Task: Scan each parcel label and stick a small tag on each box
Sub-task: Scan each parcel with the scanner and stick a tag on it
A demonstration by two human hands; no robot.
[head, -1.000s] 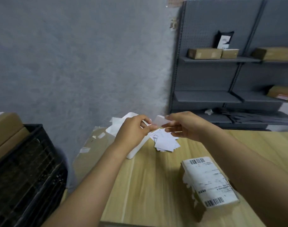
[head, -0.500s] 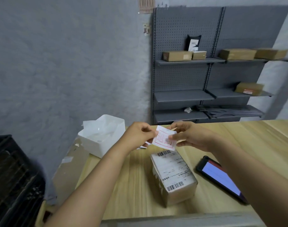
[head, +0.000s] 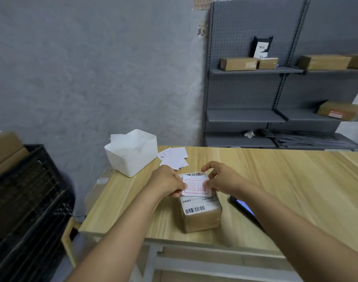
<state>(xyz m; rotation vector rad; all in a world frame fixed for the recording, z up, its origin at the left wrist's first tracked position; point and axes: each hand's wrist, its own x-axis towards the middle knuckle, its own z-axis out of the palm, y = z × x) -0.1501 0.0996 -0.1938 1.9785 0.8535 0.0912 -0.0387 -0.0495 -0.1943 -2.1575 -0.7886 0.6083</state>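
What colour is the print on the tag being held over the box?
Red on the white tag, clearest in the head view.

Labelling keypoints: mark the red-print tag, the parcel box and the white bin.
red-print tag (head: 196,187): head view, middle of its printed face.
parcel box (head: 202,220): head view, bare cardboard front side.
white bin (head: 131,159): head view, front outer wall.

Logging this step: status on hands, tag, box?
Left hand and right hand both pinch the tag, held over the box label. Phone beside box, clear.
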